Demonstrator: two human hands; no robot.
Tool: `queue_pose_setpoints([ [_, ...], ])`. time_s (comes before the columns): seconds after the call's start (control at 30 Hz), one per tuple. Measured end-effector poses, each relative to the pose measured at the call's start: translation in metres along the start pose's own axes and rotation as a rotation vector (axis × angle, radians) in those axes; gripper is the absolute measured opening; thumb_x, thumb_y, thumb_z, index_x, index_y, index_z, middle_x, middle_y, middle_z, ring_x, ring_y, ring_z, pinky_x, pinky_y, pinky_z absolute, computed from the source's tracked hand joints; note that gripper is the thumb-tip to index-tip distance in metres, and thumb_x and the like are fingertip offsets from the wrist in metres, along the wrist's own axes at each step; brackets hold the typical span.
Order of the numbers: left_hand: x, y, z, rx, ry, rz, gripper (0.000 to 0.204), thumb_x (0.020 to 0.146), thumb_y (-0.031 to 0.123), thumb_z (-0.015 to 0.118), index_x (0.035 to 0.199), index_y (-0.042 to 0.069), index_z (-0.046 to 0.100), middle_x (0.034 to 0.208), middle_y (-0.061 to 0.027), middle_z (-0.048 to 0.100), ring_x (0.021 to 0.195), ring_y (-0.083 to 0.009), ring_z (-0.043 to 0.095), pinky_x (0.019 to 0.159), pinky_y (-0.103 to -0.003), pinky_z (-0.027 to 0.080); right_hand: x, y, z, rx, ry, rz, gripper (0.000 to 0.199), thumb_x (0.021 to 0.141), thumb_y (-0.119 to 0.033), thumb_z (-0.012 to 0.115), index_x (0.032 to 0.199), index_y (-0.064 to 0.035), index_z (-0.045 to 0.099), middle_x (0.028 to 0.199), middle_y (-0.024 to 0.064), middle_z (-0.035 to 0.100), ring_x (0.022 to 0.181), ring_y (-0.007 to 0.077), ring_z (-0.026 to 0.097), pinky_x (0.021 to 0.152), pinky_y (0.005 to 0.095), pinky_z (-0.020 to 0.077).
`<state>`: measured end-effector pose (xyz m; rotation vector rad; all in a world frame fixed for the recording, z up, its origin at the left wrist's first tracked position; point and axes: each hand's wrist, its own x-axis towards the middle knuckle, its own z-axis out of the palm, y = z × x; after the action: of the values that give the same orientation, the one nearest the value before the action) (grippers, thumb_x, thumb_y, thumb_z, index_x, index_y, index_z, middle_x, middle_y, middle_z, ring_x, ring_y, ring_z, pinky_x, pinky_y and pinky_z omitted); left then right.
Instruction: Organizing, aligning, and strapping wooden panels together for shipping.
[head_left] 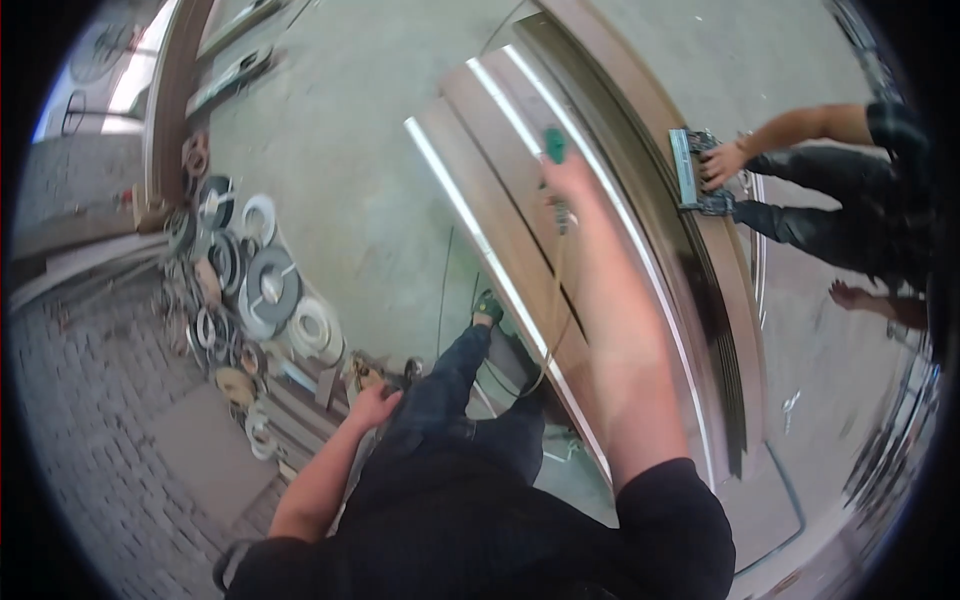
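Note:
My right hand [570, 182] is closed around a green hand tool [555, 146], its arm stretched out over long brown panels [510, 185]. A thin yellowish hose [559, 285] runs from the tool's metal end back toward my legs. Bright white strips [527, 130] line the panels' edges. Beside my left thigh hangs my left hand [375, 407], its fingers loosely bent and blurred, with nothing visible in them. On the panels' far right side, a co-worker's hand [716, 165] rests on a silver-and-black device [687, 170] set on a brown panel.
Several rolls of edge tape [270, 290] in grey, white and brown are heaped at the left, next to long boards [300, 415]. A wooden post [165, 120] rises at the upper left. A dark hose [795, 500] curves over the floor at the lower right.

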<state>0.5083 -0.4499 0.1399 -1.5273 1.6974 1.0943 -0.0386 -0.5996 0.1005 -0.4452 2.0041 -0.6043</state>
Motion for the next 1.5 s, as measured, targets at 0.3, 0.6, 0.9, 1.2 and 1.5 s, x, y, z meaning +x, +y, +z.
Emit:
queue_pose_setpoints([
  [0.3, -0.010, 0.256, 0.000, -0.326, 0.114, 0.830, 0.042, 0.096, 0.030, 0.060, 0.122, -0.002, 0.056, 0.104, -0.0178, 0.065, 0.097, -0.0308, 0.065, 0.085, -0.037, 0.051, -0.181, 0.101, -0.081, 0.985, 0.067, 0.089, 0.043, 0.096, -0.041, 0.062, 0.118, -0.0060, 0.052, 0.122, 0.0159, 0.058, 0.108, 0.0345, 0.065, 0.073, 0.0428, 0.0528],
  [0.6, -0.133, 0.364, 0.050, -0.630, -0.276, 0.724, 0.061, 0.092, 0.046, 0.063, 0.128, -0.002, 0.052, 0.103, -0.0133, 0.065, 0.096, -0.0185, 0.063, 0.082, -0.033, 0.051, -0.374, 0.182, -0.063, 0.366, 0.184, -0.199, 0.022, 0.097, -0.022, 0.057, 0.104, -0.0013, 0.058, 0.086, 0.0081, 0.064, 0.086, 0.0211, 0.065, 0.065, 0.0373, 0.0555],
  [0.9, -0.181, 0.340, 0.117, -0.893, 0.267, 0.525, 0.050, 0.082, 0.045, 0.072, 0.097, 0.001, 0.055, 0.079, -0.0105, 0.059, 0.070, -0.0211, 0.059, 0.066, -0.038, 0.049, -0.501, 0.244, -0.021, 0.506, -0.035, -0.164, 0.030, 0.102, -0.024, 0.052, 0.111, 0.0036, 0.057, 0.077, 0.0067, 0.061, 0.076, 0.0155, 0.063, 0.066, 0.0312, 0.0476],
  [1.2, -0.185, 0.328, 0.157, -0.824, 0.456, 0.444, 0.052, 0.078, 0.031, 0.068, 0.113, 0.001, 0.044, 0.096, -0.0209, 0.062, 0.089, -0.0366, 0.064, 0.078, -0.046, 0.050, -0.526, 0.310, 0.005, 0.299, 0.135, -0.387, 0.033, 0.103, -0.027, 0.045, 0.090, 0.0025, 0.053, 0.074, 0.0125, 0.054, 0.069, 0.0213, 0.052, 0.063, 0.0378, 0.0413],
  [1.5, -0.175, 0.361, 0.134, -0.748, 0.547, 0.458, 0.040, 0.078, 0.023, 0.067, 0.105, 0.002, 0.048, 0.088, -0.0205, 0.063, 0.083, -0.0402, 0.064, 0.072, -0.047, 0.050, -0.523, 0.318, 0.019, 0.167, 0.327, -0.370, 0.022, 0.096, -0.018, 0.058, 0.095, 0.0037, 0.055, 0.072, 0.0144, 0.058, 0.062, 0.0239, 0.055, 0.061, 0.0385, 0.0455],
])
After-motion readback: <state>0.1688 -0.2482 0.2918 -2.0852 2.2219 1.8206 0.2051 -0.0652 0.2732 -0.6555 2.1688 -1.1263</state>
